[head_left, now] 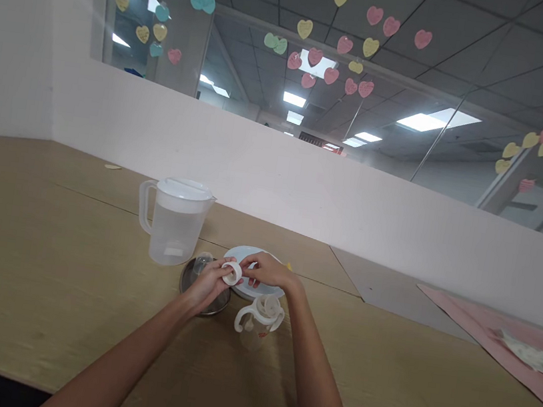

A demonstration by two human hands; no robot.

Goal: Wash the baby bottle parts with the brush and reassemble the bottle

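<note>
A white screw ring (pixel 232 273), like a baby bottle's collar, is gripped by my left hand (pixel 209 284), its round opening turned toward me. Close at its right side is my right hand (pixel 266 270), fingers bent and drawn together; whatever they pinch is too small to make out. Below the right hand a clear baby bottle (pixel 257 326) with two white handles stands upright. Behind my left hand a round metal tray (pixel 217 308) carries a small clear dome-shaped cap (pixel 202 263). A pale blue-white plate (pixel 244 252) lies partly hidden behind my right hand.
A lidded clear pitcher (pixel 177 224) of water stands behind left on the wooden table (pixel 63 282). A pink sheet (pixel 468 312) with a white packet (pixel 533 355) and a pen lies at the far right. A white wall (pixel 276 170) with windows above borders the table's back.
</note>
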